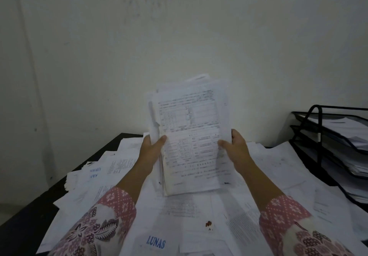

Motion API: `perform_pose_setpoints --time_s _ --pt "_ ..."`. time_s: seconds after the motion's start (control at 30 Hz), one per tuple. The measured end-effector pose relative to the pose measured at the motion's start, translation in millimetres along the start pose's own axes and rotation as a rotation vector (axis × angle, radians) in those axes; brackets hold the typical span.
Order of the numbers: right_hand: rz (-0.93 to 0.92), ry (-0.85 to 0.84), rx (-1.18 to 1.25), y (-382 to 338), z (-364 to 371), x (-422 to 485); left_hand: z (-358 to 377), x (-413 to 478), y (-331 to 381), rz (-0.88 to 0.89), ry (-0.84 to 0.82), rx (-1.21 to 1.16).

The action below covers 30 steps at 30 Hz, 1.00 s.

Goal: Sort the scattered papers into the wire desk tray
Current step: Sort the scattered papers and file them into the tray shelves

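A thick stack of printed papers stands nearly upright above the desk, its lower edge down near the sheets below. My left hand grips its left edge, thumb on the front page. My right hand grips the right edge the same way. The black wire desk tray stands at the far right, with several tiers that hold papers. Loose scattered papers cover the desk under and around my arms.
The desk is black, bare only at its left front part. A sheet stamped "LUNAS" lies near the front edge, and a small red-brown mark shows on a sheet beside it. A pale wall rises right behind the desk.
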State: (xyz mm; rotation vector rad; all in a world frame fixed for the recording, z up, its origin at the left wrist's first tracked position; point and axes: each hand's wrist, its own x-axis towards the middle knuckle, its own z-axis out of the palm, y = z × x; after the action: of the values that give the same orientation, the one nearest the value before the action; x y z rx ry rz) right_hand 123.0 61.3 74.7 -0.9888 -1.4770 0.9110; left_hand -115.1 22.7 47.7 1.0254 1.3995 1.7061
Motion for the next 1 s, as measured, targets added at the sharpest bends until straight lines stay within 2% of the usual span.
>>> perform_pose_setpoints --time_s 0.2,0.4,0.57,0.7,0.77,0.9,1.0 --pt "-0.102 0.105 -0.036 -20.4 -24.1 4.8 32.9 -7.3 29.9 0.239 0.004 -0.04" --pt "-0.064 0.14 -0.117 -27.3 -27.9 2.8 59.1 -22.9 32.3 0.272 -0.055 -0.021" --pt "-0.128 0.178 -0.118 -28.9 -32.4 0.0 69.2 -27.1 35.8 0.296 -0.033 -0.077" --pt "-0.128 0.132 -0.132 -26.9 -35.5 -2.7 72.3 -26.8 31.9 0.254 -0.022 0.098" --pt "-0.118 0.138 -0.18 -28.7 -35.1 -2.0 75.7 -28.3 32.8 0.293 -0.019 0.17" --pt "-0.162 0.153 -0.131 -36.7 -38.1 -2.5 80.5 -34.4 39.6 0.386 -0.027 0.135" --pt "-0.138 0.142 -0.154 -38.2 -42.3 -3.7 82.9 -37.4 38.4 0.37 -0.07 0.147"
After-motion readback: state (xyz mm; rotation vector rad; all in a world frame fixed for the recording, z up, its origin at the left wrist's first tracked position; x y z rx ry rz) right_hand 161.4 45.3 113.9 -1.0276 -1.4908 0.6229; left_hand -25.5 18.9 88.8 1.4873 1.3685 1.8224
